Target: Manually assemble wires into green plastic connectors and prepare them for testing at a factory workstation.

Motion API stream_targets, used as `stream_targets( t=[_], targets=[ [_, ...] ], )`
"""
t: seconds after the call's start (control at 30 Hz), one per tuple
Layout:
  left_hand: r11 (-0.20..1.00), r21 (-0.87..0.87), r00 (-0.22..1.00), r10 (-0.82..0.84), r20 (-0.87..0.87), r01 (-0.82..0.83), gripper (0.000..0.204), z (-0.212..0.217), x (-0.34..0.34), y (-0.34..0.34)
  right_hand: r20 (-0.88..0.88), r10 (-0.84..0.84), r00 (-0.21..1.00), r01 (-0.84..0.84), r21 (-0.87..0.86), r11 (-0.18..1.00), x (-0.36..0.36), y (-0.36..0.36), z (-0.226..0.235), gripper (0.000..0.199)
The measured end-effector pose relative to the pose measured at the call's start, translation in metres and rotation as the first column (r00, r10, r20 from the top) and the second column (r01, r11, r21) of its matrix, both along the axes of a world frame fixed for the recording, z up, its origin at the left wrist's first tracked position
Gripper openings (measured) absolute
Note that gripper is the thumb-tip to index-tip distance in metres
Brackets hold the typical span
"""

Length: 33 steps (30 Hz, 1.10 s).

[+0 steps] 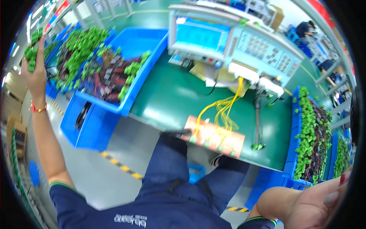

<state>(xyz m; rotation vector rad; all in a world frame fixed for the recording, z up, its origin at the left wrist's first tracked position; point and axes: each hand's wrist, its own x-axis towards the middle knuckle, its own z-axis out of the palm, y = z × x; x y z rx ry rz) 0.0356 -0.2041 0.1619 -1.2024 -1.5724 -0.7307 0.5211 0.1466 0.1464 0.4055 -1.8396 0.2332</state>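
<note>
My left hand (pixel 36 78) is raised at the far left, above the blue bins. Its fingers are closed around several green connectors (pixel 31 57); any wires on them cannot be made out. A red cord circles that wrist. My right hand (pixel 314 204) is close to the camera at the lower right, palm partly showing, its fingertips cut off by the dark rim. On the green table before me lies a copper-coloured board (pixel 234 143), with yellow wires (pixel 225 110) running from it up to a large tester (pixel 236 42) with a lit screen.
A blue bin (pixel 131 91) on the left holds dark and red cables with green connectors. Another blue bin (pixel 291 152) at right is similarly filled. A dark cable (pixel 257 118) ends in a green connector near the table edge. Other people (pixel 303 29) work at the far right.
</note>
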Motion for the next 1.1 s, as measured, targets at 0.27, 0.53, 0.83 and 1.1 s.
stream_targets(
  t=[0.27,0.53,0.83,1.1],
  targets=[
    [0.924,-0.383,0.999,0.004,-0.034,-0.017,0.052,-0.035,-0.015,0.047,-0.104,-0.123,0.987,0.133,0.093,0.987,-0.011,0.004,0.021,0.049],
    [0.750,-0.642,0.890,0.172,0.422,0.160,0.049,-0.148,0.010,0.113,-0.092,-0.146,0.985,0.147,0.008,0.989,-0.022,0.003,0.006,0.048],
    [0.591,-0.761,0.753,0.365,0.548,0.268,0.077,-0.157,0.022,0.114,-0.048,-0.068,0.997,0.068,-0.015,0.998,-0.025,0.013,0.001,0.047],
    [0.643,-0.721,0.889,0.136,0.437,0.257,0.047,-0.097,0.058,0.100,-0.080,-0.145,0.986,0.150,0.064,0.987,-0.008,0.024,0.016,0.046]
  ],
)
